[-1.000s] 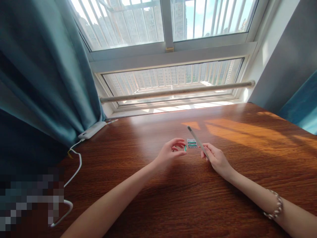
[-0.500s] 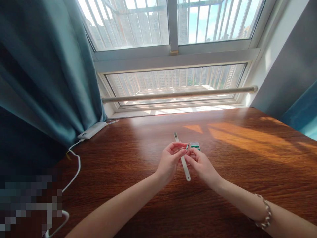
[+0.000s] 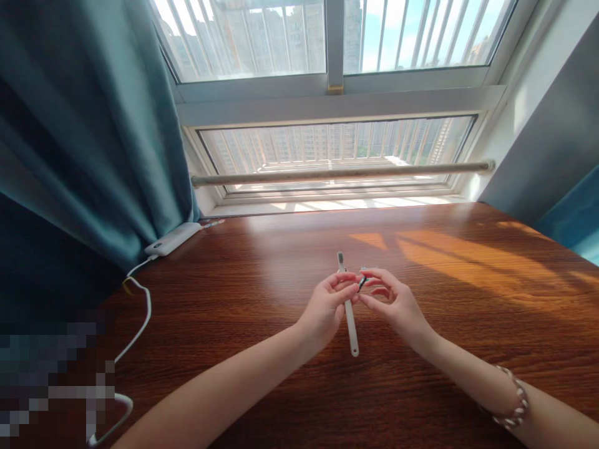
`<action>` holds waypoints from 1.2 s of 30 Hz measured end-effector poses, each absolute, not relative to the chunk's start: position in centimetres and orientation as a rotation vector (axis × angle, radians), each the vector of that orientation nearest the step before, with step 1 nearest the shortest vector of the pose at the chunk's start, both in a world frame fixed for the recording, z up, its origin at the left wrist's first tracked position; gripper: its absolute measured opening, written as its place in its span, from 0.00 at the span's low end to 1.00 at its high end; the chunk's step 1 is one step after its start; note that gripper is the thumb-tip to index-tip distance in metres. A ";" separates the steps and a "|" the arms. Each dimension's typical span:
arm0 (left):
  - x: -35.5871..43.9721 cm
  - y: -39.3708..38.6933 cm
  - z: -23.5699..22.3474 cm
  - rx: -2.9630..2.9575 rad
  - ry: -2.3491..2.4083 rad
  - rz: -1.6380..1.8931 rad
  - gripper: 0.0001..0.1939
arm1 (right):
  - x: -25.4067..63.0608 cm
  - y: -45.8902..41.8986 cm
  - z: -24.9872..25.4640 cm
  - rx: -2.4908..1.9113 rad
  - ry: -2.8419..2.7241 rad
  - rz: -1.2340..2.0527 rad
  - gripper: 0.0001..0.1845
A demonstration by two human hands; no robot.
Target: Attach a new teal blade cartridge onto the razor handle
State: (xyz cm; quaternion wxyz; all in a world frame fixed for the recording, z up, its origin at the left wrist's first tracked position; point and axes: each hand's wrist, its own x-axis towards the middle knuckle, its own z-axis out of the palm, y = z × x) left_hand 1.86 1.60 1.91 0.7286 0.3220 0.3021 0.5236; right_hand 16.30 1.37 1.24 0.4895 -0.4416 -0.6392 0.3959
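My left hand (image 3: 330,304) is closed, pinching a small dark piece with a pale teal side (image 3: 362,284) between thumb and index finger. Passing behind those fingers is a white toothbrush (image 3: 350,324) with dark bristles at its far end; whether the hand's lower fingers grip it is hidden. My right hand (image 3: 397,304) is close on the right of the small piece, thumb and index finger apart and curved around it. Its index fingertip is near the top of the piece. Behind the right fingers, a small clear-and-teal pack (image 3: 369,270) is mostly covered.
The brown wooden table (image 3: 262,262) runs to a window with a white rail (image 3: 337,176). At the left, a white power strip or adapter (image 3: 173,239) lies beside a blue curtain (image 3: 140,125), and a white cable (image 3: 148,305) trails from it. Sunlight falls across the table's right side.
My right fingers have spread and moved a little right from the small piece, now covering more of the pack. The piece shows a darker side. The toothbrush stands straighter in view.
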 end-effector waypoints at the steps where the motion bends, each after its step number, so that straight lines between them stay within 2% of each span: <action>1: 1.9 1.5 1.9 0.659 0.648 1.131 0.13 | 16.3 1.3 1.2 -1.066 -1.578 0.916 0.20; 6: 2.2 1.2 2.1 0.519 0.565 1.061 0.10 | 16.0 0.5 1.0 -1.082 -1.546 0.825 0.21; 16: 1.9 1.0 2.6 0.444 0.593 0.954 0.12 | 16.8 0.9 0.8 -1.041 -1.534 0.725 0.07; 27: 2.1 0.9 2.6 0.597 0.573 1.080 0.08 | 16.5 0.9 1.4 -1.004 -1.371 1.087 0.12; 36: 2.1 0.5 2.4 0.794 0.679 1.147 0.12 | 16.3 0.3 1.8 -1.007 -1.339 1.187 0.18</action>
